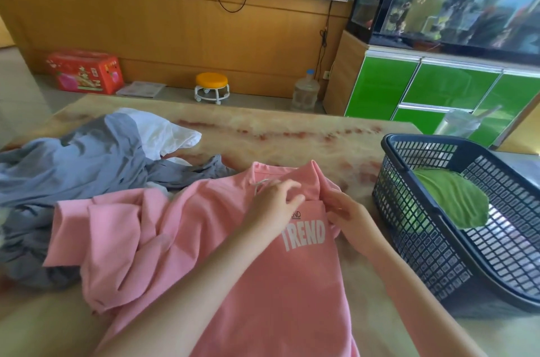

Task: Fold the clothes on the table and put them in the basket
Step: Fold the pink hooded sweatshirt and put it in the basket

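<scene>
The table serves as the folding surface, its far half bare marble. The shirt, pink and printed TREND, lies spread across the near middle so it can be flattened and folded. Its right shoulder is already turned in over the chest, while the left sleeve is bunched up loose.

The pile of grey and white clothes waits at the left, touching the shirt's sleeve. It seems to be kept to one side so the working space is free.

The basket stands just beside the shirt on the right, within easy reach for dropping in finished pieces. One folded green cloth already lies inside, so the task is under way with most garments left.

The left hand rests on the collar area, fingers stretched forward, probably to hold the fabric down. I cannot tell whether the thumb pinches the cloth or only presses it.

The right hand curls its fingers round the turned-in shoulder edge, gripping the shirt, likely to set the crease straight.
</scene>
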The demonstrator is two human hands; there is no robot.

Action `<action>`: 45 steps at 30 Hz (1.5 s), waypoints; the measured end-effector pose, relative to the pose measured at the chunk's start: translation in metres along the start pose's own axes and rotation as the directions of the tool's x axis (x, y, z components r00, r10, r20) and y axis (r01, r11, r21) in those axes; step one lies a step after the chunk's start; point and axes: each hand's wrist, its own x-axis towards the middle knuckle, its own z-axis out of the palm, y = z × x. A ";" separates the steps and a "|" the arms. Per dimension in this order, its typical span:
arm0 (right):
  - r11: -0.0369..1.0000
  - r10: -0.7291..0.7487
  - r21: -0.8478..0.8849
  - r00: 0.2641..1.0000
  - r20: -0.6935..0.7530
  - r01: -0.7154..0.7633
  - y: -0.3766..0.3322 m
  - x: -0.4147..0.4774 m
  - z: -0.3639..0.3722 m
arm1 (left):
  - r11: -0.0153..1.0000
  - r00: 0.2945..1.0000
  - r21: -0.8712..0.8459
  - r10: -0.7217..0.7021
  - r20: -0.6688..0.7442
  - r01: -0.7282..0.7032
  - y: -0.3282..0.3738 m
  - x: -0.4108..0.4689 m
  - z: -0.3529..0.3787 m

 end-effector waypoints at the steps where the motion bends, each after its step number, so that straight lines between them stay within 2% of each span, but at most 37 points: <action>1: 1.000 -0.002 0.024 1.000 -0.010 0.002 0.002 -0.002 0.000 | 1.000 1.000 0.024 -0.007 0.012 0.007 0.003 0.001 0.006; 3: 0.993 0.063 0.104 0.994 -0.088 -0.053 0.001 0.000 0.003 | 0.990 0.998 0.143 -0.023 0.065 0.013 0.003 0.004 0.016; 5: 0.986 0.153 0.097 0.970 -0.191 -0.137 -0.005 0.008 0.005 | 0.971 0.986 0.237 -0.013 0.168 -0.028 -0.004 0.004 0.024; 7: 0.964 0.266 0.090 0.925 -0.272 -0.251 -0.007 0.027 0.004 | 0.973 0.961 0.228 -0.042 0.275 -0.023 -0.014 -0.003 0.030; 9: 0.915 0.404 0.156 0.848 -0.344 -0.372 -0.005 0.053 -0.001 | 0.985 0.945 0.170 -0.067 0.321 0.012 -0.026 -0.011 0.032; 11: 0.894 0.438 0.097 0.805 -0.399 -0.438 -0.001 0.074 -0.006 | 0.996 0.940 0.065 -0.075 0.334 0.057 -0.036 -0.015 0.028; 13: 0.865 0.438 -0.085 0.826 -0.354 -0.495 0.004 0.090 -0.011 | 0.994 0.933 -0.021 -0.089 0.349 0.103 -0.040 -0.012 0.024; 15: 0.825 0.489 -0.166 0.830 -0.269 -0.540 0.012 0.105 -0.013 | 0.990 0.935 -0.069 -0.097 0.340 0.127 -0.040 -0.006 0.021; 18: 0.682 0.682 -0.226 0.717 -0.147 -0.695 0.045 0.121 -0.021 | 0.989 0.927 -0.054 -0.113 0.358 0.141 -0.036 0.000 0.023; 20: 0.637 0.716 -0.299 0.689 -0.112 -0.710 0.048 0.118 -0.022 | 0.986 0.917 -0.031 -0.143 0.372 0.166 -0.037 0.003 0.026; 22: 0.686 0.688 -0.253 0.721 -0.081 -0.683 0.033 0.110 -0.020 | 0.985 0.921 -0.026 -0.152 0.359 0.172 -0.039 0.005 0.029; 24: 0.699 0.709 -0.134 0.706 -0.005 -0.703 0.027 0.108 -0.024 | 0.992 0.929 -0.006 -0.119 0.351 0.130 -0.039 0.004 0.030; 27: 0.642 0.760 -0.228 0.647 0.061 -0.732 0.017 0.116 -0.026 | 0.992 0.930 -0.060 -0.084 0.357 0.112 -0.042 0.002 0.030; 29: 0.672 0.736 -0.177 0.675 0.050 -0.719 0.006 0.126 -0.028 | 0.980 0.932 -0.143 -0.083 0.353 0.142 -0.041 0.004 0.027; 30: 0.720 0.693 -0.084 0.719 0.049 -0.688 0.002 0.134 -0.029 | 0.974 0.938 -0.170 -0.084 0.337 0.148 -0.039 0.007 0.025; 32: 0.798 0.567 0.242 0.824 0.009 -0.552 -0.008 0.151 -0.032 | 0.972 0.952 -0.184 -0.087 0.295 0.145 -0.035 0.013 0.020; 33: 0.831 0.486 0.356 0.868 -0.096 -0.426 -0.013 0.161 -0.033 | 0.972 0.959 -0.190 -0.081 0.271 0.136 -0.034 0.016 0.018; 34: 0.884 0.402 0.356 0.881 -0.251 -0.302 -0.017 0.173 -0.037 | 0.972 0.968 -0.203 -0.067 0.240 0.118 -0.032 0.017 0.016; 35: 0.939 0.302 0.282 0.868 -0.394 -0.198 -0.024 0.185 -0.041 | 0.974 0.979 -0.209 -0.046 0.198 0.088 -0.031 0.019 0.016; 36: 0.974 0.193 0.195 0.860 -0.472 -0.112 -0.034 0.196 -0.044 | 0.980 0.988 -0.195 -0.019 0.156 0.050 -0.032 0.021 0.016; 38: 0.989 0.032 0.144 0.899 -0.437 0.035 -0.050 0.217 -0.044 | 0.994 0.988 -0.098 -0.026 0.151 0.041 -0.032 0.024 0.017; 40: 0.999 0.019 0.048 0.973 -0.231 -0.008 -0.046 0.235 -0.037 | 0.988 0.956 0.120 -0.129 0.262 0.100 -0.037 0.026 0.021; 41: 0.988 0.087 -0.115 0.989 -0.116 -0.100 -0.037 0.240 -0.031 | 0.963 0.925 0.244 -0.195 0.325 0.117 -0.040 0.026 0.024; 42: 0.929 0.200 -0.302 0.977 -0.074 -0.213 -0.022 0.241 -0.025 | 0.933 0.893 0.339 -0.253 0.372 0.123 -0.044 0.025 0.026; 43: 0.859 0.294 -0.402 0.948 -0.121 -0.317 -0.009 0.235 -0.019 | 0.909 0.865 0.397 -0.297 0.404 0.127 -0.049 0.023 0.028; 44: 0.838 0.348 -0.377 0.919 -0.188 -0.394 0.002 0.223 -0.015 | 0.895 0.848 0.425 -0.326 0.417 0.135 -0.053 0.022 0.030; 45: 0.865 0.369 -0.273 0.902 -0.224 -0.421 0.013 0.207 -0.011 | 0.890 0.844 0.432 -0.341 0.414 0.147 -0.057 0.022 0.030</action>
